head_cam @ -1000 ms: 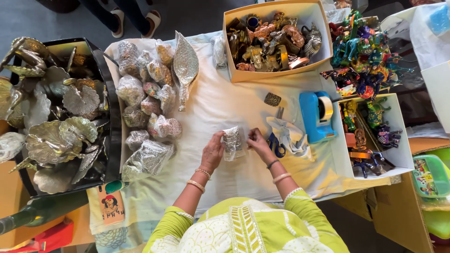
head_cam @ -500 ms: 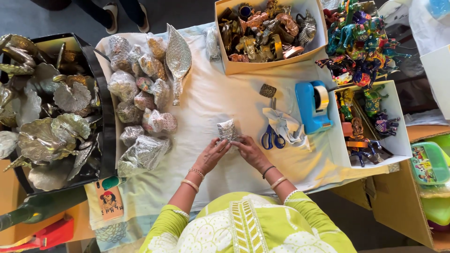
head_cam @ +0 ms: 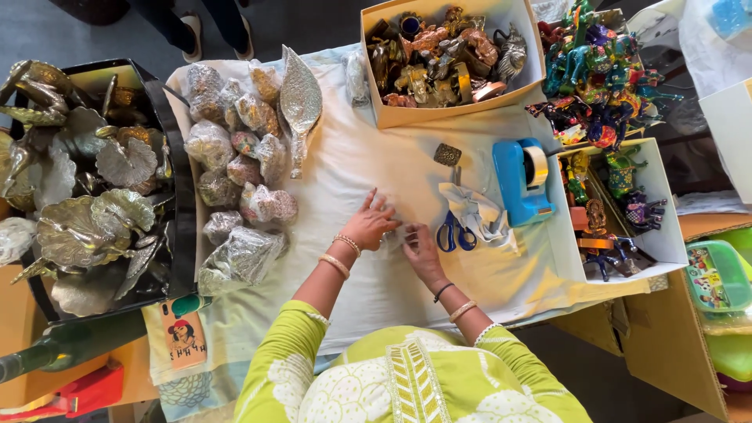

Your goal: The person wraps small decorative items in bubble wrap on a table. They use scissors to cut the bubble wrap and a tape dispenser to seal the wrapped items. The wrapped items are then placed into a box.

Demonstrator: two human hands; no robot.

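Pressing together on a small clear-wrapped parcel (head_cam: 394, 237), left hand (head_cam: 368, 227) and right hand (head_cam: 421, 249) are flanking it, fingers spread; blue-handled scissors (head_cam: 452, 233) lying just right.

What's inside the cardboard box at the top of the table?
The cardboard box is packed with small brass and copper-coloured metal figurines. Those on top cover whatever lies deeper, so the bottom cannot be seen.

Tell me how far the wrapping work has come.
Done: a pile of clear-plastic-wrapped metal pieces lies at the left. In hand: left hand and right hand press a small wrapped piece on the white cloth. Left: unwrapped brass figurines fill the cardboard box.
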